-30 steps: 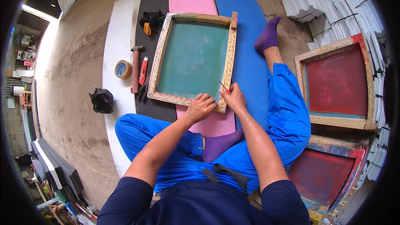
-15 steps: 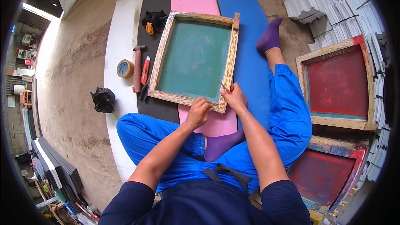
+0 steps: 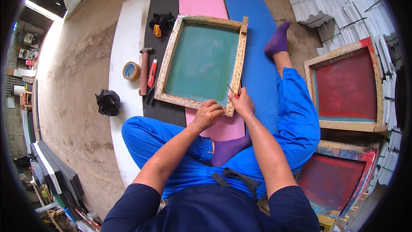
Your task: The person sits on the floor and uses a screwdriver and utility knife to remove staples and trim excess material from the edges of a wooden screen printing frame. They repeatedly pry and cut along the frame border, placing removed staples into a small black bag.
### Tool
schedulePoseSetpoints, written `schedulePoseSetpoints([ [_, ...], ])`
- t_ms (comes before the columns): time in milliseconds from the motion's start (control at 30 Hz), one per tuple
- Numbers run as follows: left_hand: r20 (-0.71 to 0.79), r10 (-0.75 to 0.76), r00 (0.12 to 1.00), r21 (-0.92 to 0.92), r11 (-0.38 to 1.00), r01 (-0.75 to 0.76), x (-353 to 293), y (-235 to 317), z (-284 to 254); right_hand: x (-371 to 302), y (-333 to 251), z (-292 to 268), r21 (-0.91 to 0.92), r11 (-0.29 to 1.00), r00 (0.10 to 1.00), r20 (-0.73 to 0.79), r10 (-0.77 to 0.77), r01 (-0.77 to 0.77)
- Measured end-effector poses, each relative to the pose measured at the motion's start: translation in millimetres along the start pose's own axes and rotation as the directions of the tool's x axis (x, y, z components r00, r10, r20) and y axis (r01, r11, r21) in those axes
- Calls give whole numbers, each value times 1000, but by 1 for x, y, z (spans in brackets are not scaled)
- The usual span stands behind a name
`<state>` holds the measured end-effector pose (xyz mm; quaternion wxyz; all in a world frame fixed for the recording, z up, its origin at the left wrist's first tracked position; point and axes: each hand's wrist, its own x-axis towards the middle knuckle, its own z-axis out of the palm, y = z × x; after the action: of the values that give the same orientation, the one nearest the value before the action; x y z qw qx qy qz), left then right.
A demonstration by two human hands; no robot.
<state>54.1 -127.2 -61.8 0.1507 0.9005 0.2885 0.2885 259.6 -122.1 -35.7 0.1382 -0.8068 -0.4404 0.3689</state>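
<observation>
A wooden screen-printing frame (image 3: 171,54) with green mesh (image 3: 202,60) lies in front of me, its wood speckled with marks. My left hand (image 3: 209,114) is closed at the near rail, close to the near right corner, its fingertips pressed together on the wood; whether they pinch something small is hidden. My right hand (image 3: 243,103) is closed round a slim red-handled tool (image 3: 232,90) beside that corner. The tool's thin metal tip points up and left over the right rail. Its exact kind is too small to tell.
Left of the frame lie a hammer (image 3: 143,73), a red utility knife (image 3: 152,74), a tape roll (image 3: 131,71) and black plastic bags (image 3: 107,102). Two red-mesh frames (image 3: 345,125) stand at my right, near white stacked bundles (image 3: 310,6). Coloured foam sheets (image 3: 253,25) lie underneath.
The view has shifted slightly. Both hands remain at the frame's near right corner, the left one's fingers a touch further right along the rail. The right hand still holds the red-handled tool.
</observation>
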Motion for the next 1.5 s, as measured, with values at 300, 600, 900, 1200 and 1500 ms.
schedulePoseSetpoints([
  [300,106,-377,920,235,909,345,21,16,-21,-1,2,0,26,1000,1000,-23,14,-13],
  [600,336,-747,574,372,665,647,61,43,-12,-5,-5,3,-41,998,997,-51,49,-51],
  [900,291,-764,576,169,634,755,44,39,7,-23,-23,9,-76,993,993,-80,83,-89],
  [1200,254,-622,741,-44,758,651,7,13,0,-19,-16,21,-86,996,992,-123,26,-37],
  [1500,262,-662,702,-63,714,697,2,15,-26,-18,-17,13,-125,991,996,-79,28,-38],
])
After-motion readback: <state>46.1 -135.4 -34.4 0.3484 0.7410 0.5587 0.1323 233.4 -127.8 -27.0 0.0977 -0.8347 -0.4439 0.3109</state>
